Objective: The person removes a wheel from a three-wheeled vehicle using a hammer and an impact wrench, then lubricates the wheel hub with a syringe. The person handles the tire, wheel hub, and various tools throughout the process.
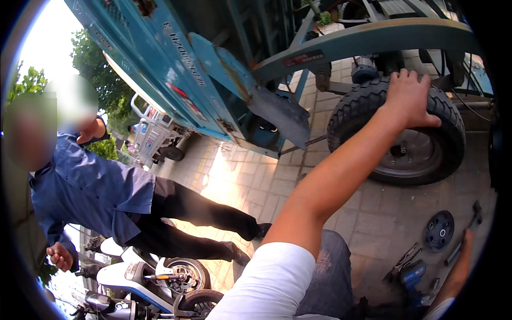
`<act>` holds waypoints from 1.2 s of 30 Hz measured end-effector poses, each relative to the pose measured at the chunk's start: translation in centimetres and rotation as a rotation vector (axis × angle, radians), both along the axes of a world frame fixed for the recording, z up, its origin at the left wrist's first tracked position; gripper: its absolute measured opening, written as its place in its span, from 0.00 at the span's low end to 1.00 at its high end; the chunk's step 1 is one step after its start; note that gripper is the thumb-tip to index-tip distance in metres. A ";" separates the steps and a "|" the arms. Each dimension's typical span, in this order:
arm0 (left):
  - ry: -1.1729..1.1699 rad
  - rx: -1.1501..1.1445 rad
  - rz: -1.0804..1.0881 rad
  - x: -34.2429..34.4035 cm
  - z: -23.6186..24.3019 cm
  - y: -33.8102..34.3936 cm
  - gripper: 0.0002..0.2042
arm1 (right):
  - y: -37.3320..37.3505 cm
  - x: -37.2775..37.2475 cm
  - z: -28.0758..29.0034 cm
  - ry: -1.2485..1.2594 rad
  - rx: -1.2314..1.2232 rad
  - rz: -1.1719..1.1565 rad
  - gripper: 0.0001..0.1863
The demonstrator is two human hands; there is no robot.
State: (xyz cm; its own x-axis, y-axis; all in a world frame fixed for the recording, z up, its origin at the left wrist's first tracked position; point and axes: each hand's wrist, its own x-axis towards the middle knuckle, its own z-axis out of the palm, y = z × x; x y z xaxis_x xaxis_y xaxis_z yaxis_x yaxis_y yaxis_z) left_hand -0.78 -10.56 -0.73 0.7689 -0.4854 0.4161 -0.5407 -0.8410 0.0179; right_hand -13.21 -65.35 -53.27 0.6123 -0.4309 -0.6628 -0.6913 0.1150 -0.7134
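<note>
My left hand (pixel 408 101) rests over the top of a black treaded tire (pixel 346 128) with a metal rim (pixel 405 162), its fingers curled on the tread. The wheel is mounted under a blue vehicle's curved steel frame (pixel 362 40). At the lower right my right hand (pixel 464 240) is closed on the handle of a hammer (pixel 476 212). On the paving near it lie a black round hub part (pixel 438 230), pliers-like tools (pixel 402 264) and a blue power tool (pixel 410 277).
A person (pixel 101 192) in blue shirt and dark trousers stands at my left. Parked two-wheelers (pixel 128 272) are behind that person. The blue vehicle body (pixel 176 69) fills the upper middle, with a white three-wheeler (pixel 152 128) beyond it on the paving (pixel 288 176).
</note>
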 end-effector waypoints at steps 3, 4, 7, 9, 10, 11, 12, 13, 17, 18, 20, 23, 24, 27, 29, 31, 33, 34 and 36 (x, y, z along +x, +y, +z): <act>0.204 0.153 -0.004 1.7 2.9 1.4 0.48 | 1.7 0.5 3.8 0.025 0.137 -0.182 0.08; 0.272 0.251 0.069 2.1 2.5 3.5 0.51 | 8.7 1.2 4.9 0.117 0.246 -0.104 0.09; 0.354 0.060 0.059 2.3 2.3 4.1 0.48 | 12.9 -3.2 10.3 -0.013 0.277 -0.276 0.11; 0.295 -0.016 -0.027 2.2 2.1 3.5 0.47 | 14.9 -6.0 11.6 -0.045 0.135 -0.461 0.12; 0.265 -0.028 -0.048 2.1 2.3 3.2 0.47 | 15.7 -7.4 11.9 -0.076 0.133 -0.500 0.12; 0.275 -0.036 -0.064 2.0 2.2 3.0 0.47 | 16.9 -8.6 12.3 -0.085 0.168 -0.545 0.11; 0.284 -0.042 -0.079 1.9 2.2 2.7 0.47 | 18.0 -9.4 12.8 -0.096 0.206 -0.588 0.11; 0.192 -0.020 -0.093 1.9 1.8 2.9 0.45 | 19.6 -9.6 13.7 -0.081 0.240 -0.590 0.11; 0.230 -0.043 -0.050 1.3 1.1 4.1 0.45 | 25.3 -11.8 15.0 -0.045 0.209 -0.585 0.12; 0.255 -0.036 -0.045 1.4 1.2 4.2 0.45 | 26.4 -11.8 15.1 -0.057 0.159 -0.570 0.11; 0.263 -0.053 -0.054 1.4 1.6 3.5 0.45 | 28.6 -11.9 16.1 -0.032 0.102 -0.566 0.10; 0.279 -0.019 -0.055 1.7 2.2 2.7 0.46 | 31.5 -11.9 17.8 -0.031 0.006 -0.505 0.10; 0.288 -0.010 -0.054 1.8 2.2 2.7 0.46 | 32.2 -11.6 18.4 -0.036 -0.027 -0.475 0.10; 0.292 0.042 -0.068 2.1 2.6 1.7 0.46 | 32.8 -11.8 19.0 -0.034 -0.142 -0.349 0.14; 0.310 0.065 -0.071 2.6 2.3 1.1 0.45 | 33.2 -12.2 20.0 0.022 -0.240 -0.223 0.18; 0.313 0.097 -0.080 2.9 2.2 0.3 0.44 | 33.7 -13.0 20.8 0.072 -0.347 -0.084 0.19; 0.337 0.116 -0.077 3.1 2.5 -0.5 0.44 | 34.2 -13.6 21.6 0.155 -0.477 0.084 0.21; 0.351 0.125 -0.082 3.1 2.5 -0.9 0.44 | 34.7 -14.0 22.1 0.170 -0.548 0.166 0.22; 0.362 0.129 -0.079 3.2 2.4 -0.9 0.44 | 36.3 -14.8 23.1 0.199 -0.684 0.332 0.23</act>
State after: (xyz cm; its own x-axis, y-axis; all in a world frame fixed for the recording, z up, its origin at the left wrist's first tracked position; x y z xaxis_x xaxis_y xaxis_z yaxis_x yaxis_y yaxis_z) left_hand 2.41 -11.45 1.70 0.8132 -0.5792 0.0564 -0.5815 -0.8051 0.1167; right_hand -28.02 -29.00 -30.13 0.6782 -0.5979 -0.4273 -0.7348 -0.5403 -0.4101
